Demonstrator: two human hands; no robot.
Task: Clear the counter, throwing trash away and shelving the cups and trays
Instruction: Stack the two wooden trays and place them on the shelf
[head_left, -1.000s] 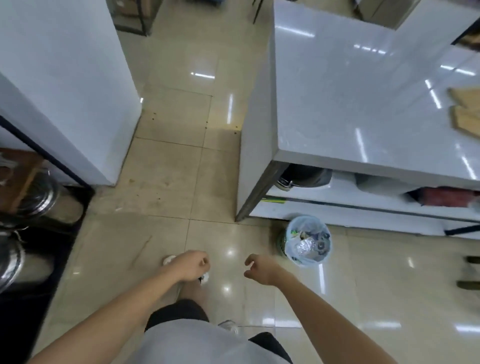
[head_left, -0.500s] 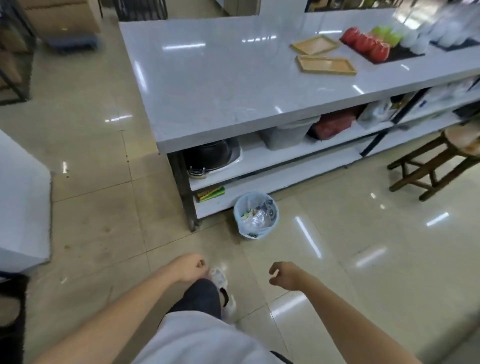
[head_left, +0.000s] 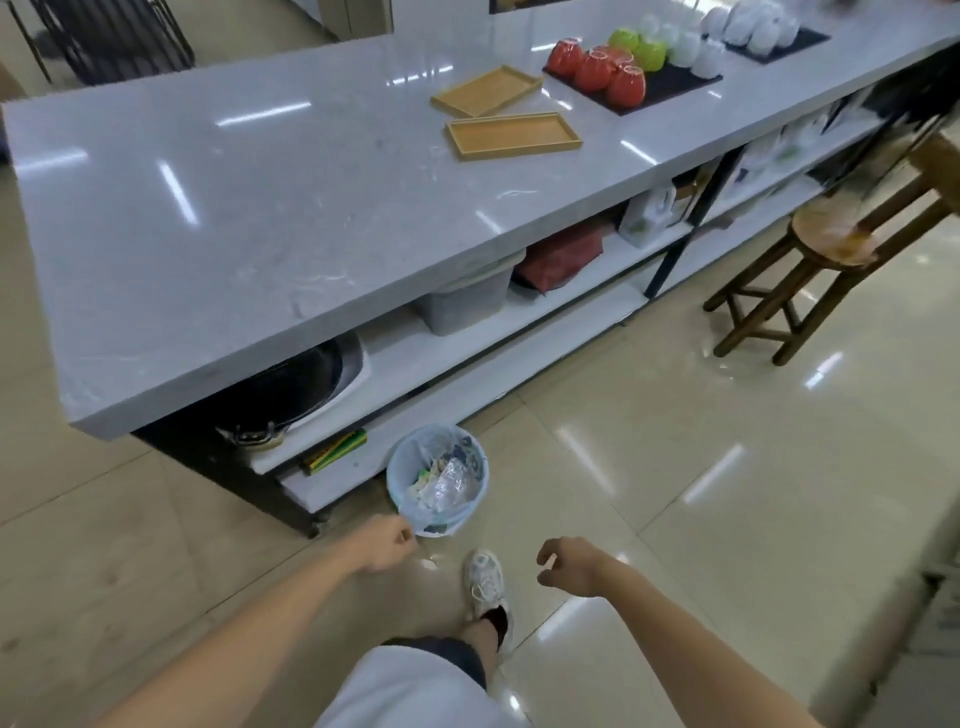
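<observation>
From the head camera, the left hand (head_left: 382, 545) and the right hand (head_left: 569, 566) hang low over the floor, fingers loosely curled and holding nothing. Just ahead of the left hand stands the lined bin (head_left: 439, 480), already holding trash. Well beyond both hands, on the counter (head_left: 234, 218), lie two wooden trays (head_left: 513, 136), one behind the other; farther right, red cups (head_left: 597, 70) and green cups (head_left: 636, 45) sit upside down on a dark mat (head_left: 670, 85). The trays look light and stiff, best lifted by their long raised rims. The cups look glazed, slick and breakable, so each wants a grip around its body.
</observation>
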